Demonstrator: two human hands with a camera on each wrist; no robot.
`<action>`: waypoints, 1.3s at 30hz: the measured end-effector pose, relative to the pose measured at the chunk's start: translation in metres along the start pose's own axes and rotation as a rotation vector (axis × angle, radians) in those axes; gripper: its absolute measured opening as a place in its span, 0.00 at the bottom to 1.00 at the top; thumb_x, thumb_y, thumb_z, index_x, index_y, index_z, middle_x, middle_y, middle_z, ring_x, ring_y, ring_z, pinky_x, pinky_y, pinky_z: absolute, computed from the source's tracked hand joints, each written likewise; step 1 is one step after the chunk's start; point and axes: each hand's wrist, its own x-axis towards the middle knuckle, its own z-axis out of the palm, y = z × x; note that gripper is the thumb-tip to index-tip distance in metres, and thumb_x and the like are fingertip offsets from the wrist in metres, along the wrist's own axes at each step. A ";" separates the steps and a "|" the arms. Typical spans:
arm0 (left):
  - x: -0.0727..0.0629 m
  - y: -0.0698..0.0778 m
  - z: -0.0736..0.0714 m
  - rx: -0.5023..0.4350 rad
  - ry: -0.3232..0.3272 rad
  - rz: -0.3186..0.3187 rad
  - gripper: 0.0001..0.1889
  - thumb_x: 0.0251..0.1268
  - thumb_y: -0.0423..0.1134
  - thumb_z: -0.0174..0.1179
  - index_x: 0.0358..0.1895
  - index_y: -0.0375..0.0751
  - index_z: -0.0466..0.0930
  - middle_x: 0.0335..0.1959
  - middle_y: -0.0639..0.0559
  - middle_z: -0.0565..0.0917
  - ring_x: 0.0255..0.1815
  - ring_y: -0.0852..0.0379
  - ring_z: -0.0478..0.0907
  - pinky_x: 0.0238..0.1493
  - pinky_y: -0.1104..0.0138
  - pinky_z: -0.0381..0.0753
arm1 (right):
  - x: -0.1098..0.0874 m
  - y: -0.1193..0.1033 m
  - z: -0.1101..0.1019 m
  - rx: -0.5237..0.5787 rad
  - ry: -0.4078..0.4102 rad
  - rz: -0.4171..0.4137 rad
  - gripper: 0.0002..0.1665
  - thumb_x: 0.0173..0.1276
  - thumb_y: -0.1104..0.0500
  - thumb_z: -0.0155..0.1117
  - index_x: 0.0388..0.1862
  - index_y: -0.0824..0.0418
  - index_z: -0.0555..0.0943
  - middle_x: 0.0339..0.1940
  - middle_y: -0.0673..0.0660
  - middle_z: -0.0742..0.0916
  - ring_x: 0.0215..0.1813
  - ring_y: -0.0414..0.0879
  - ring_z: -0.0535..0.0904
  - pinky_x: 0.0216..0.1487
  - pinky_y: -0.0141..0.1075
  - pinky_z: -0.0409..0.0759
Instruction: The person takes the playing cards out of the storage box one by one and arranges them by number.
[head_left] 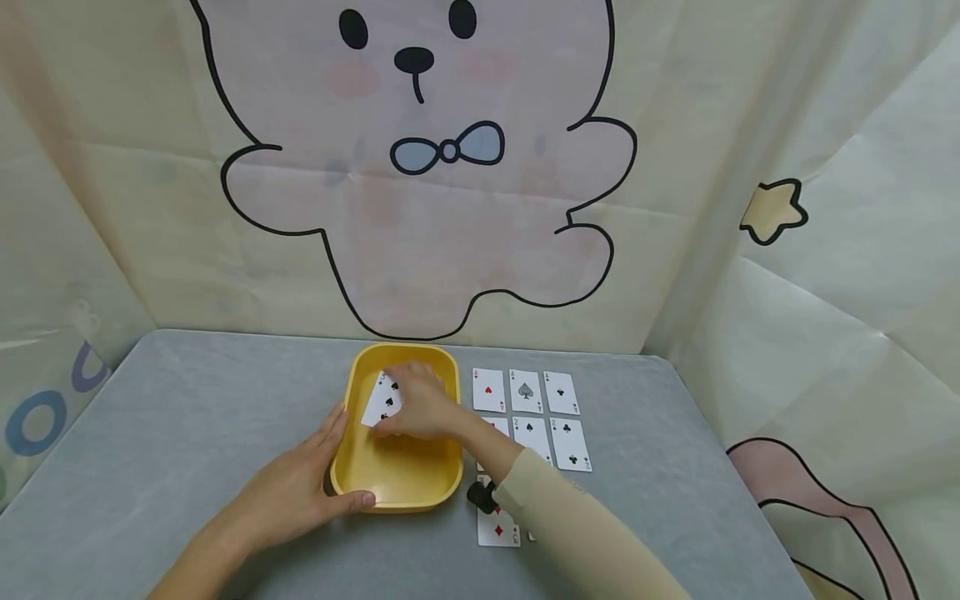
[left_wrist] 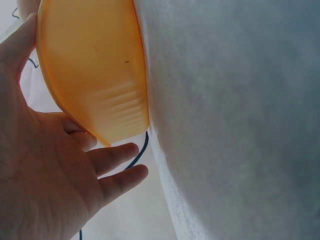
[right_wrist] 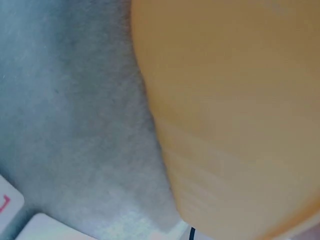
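Note:
A yellow plastic tray [head_left: 397, 492] stands on the table; its outer wall [left_wrist: 100, 65] fills much of the left wrist view. My left hand [head_left: 288, 492] holds the tray's near left corner, fingers along the left side and thumb at the near rim. Two of its fingers [left_wrist: 125, 175] extend past the rim. Inside the tray, my right hand [head_left: 423, 404] grips a white playing card [head_left: 382, 402] with black spades, thumb at the near edge and fingertips at the far edge. The right wrist view shows only the tray's side [right_wrist: 225, 100], not the hand.
Face-up playing cards lie in rows right of the tray, among them an ace of spades [head_left: 526, 391] and a two of clubs [head_left: 571, 445]. The right forearm partly covers nearer cards, including a diamond card [head_left: 495, 533]. A grey cloth [head_left: 225, 392] covers the table; printed curtains surround it.

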 end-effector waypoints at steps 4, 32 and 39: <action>-0.001 0.000 -0.001 0.006 0.016 0.014 0.64 0.58 0.78 0.63 0.85 0.37 0.49 0.86 0.43 0.52 0.77 0.35 0.67 0.68 0.39 0.72 | -0.006 -0.003 -0.006 0.017 0.007 -0.025 0.56 0.57 0.42 0.83 0.81 0.54 0.68 0.75 0.56 0.75 0.71 0.50 0.68 0.72 0.45 0.69; -0.002 0.002 -0.001 0.017 0.016 0.017 0.65 0.57 0.80 0.61 0.85 0.35 0.49 0.85 0.40 0.53 0.76 0.34 0.67 0.67 0.39 0.73 | -0.054 0.015 -0.041 0.114 0.112 -0.132 0.56 0.54 0.51 0.84 0.79 0.61 0.69 0.77 0.58 0.74 0.79 0.57 0.60 0.76 0.56 0.59; -0.001 0.003 0.000 0.028 0.020 0.021 0.65 0.57 0.79 0.63 0.84 0.33 0.51 0.85 0.39 0.55 0.76 0.34 0.67 0.67 0.40 0.73 | -0.067 0.025 -0.047 0.123 0.128 -0.139 0.56 0.53 0.52 0.84 0.79 0.62 0.69 0.78 0.59 0.73 0.77 0.58 0.60 0.75 0.57 0.61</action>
